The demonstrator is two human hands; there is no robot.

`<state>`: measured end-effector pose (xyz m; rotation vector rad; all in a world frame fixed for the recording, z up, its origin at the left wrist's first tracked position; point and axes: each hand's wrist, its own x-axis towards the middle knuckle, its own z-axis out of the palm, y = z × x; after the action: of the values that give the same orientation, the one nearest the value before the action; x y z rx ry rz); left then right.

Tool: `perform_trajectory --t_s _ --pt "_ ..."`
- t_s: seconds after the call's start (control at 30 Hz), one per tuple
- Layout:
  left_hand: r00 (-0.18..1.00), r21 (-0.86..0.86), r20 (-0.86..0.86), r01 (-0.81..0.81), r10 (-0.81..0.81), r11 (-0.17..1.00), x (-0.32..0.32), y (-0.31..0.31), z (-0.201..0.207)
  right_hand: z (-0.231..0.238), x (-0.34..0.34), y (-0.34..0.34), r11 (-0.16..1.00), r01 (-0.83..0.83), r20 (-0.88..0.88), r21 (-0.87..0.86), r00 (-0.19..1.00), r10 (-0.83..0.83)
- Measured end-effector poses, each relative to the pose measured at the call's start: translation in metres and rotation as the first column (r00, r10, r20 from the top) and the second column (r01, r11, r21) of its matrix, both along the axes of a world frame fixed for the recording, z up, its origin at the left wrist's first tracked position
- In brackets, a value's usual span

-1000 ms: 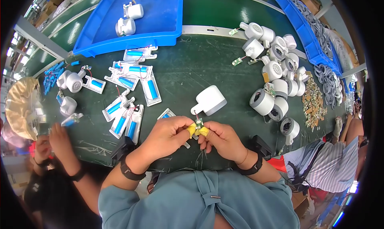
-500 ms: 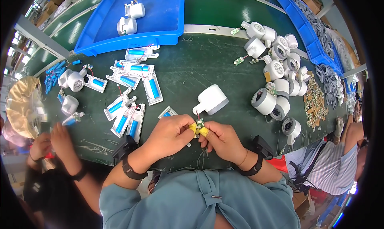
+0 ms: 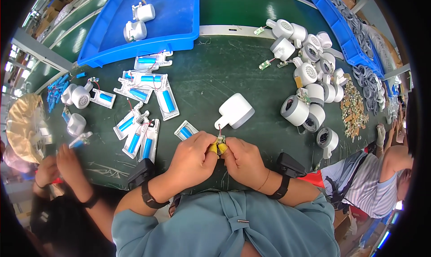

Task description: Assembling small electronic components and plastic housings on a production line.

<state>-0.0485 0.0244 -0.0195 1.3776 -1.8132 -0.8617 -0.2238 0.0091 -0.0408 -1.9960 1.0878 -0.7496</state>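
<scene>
My left hand (image 3: pixel 194 156) and my right hand (image 3: pixel 244 161) meet near the table's front edge, thumbs and fingers pinched together. Between their tips they grip a small green circuit board (image 3: pixel 221 140), mostly covered by the fingers. Yellow covers wrap some fingertips. A thin red wire runs from the board up to a white round housing (image 3: pixel 234 108) with a grey rim, lying on its side just beyond my hands. Beside my left hand lies a white handle shell (image 3: pixel 186 130) with a blue battery cell in it; its lower part is hidden.
Several battery-filled shells (image 3: pixel 167 101) lie left of centre. A blue tray (image 3: pixel 179 42) stands behind them. White fan-like housings (image 3: pixel 295 113) and a pile of small boards (image 3: pixel 354 108) fill the right side. A co-worker's hands (image 3: pixel 67 162) are at the left; another person sits at the right.
My two hands have drawn closer together around the board, and the right thumb has risen. More of the shell beside my left hand shows. The whole view has shifted slightly.
</scene>
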Motion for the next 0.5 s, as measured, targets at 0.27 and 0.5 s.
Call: perform_trajectory --t_s 0.27,0.5 --pt "0.999 -0.132 0.041 0.009 -0.004 0.991 -0.005 0.0 -0.004 -0.001 0.002 0.0 0.999 0.009 -0.036 -0.041 0.999 -0.01" --pt "0.973 0.22 -0.229 0.093 -0.042 0.971 0.006 -0.01 0.002 0.004 0.0 -0.003 0.997 0.062 0.006 -0.034 0.998 -0.062"
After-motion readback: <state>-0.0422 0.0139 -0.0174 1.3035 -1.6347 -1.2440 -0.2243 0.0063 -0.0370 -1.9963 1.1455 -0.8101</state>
